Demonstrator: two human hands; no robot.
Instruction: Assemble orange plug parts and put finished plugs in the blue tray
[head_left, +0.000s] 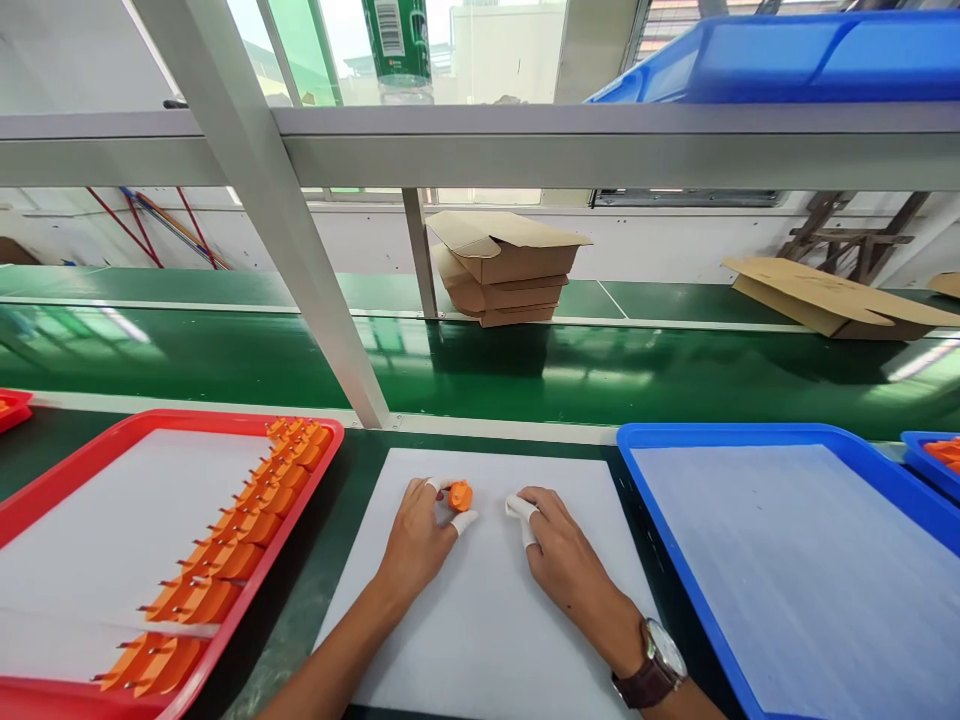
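Note:
My left hand [421, 535] pinches a small orange plastic part [460, 496] between thumb and fingers, just above the white sheet [480, 640]. White finger covers show on its fingertips. To the right, my right hand [559, 540] has its thumb and index finger curled together, also in white covers. Whether something white and thin is held between those fingers, I cannot tell. A wristwatch [654, 662] is on the right wrist. Rows of similar orange parts [240, 540] with thin pins lie along the right side of the red tray [330, 440] at the left.
A blue tray [720, 434] lined with white paper lies at the right. Behind runs a green conveyor [510, 385] with cardboard boxes [510, 270] beyond it. A slanted metal post [300, 240] and a crossbar [525, 150] stand in front. A blue bin [810, 60] and a green-labelled bottle [397, 45] sit above.

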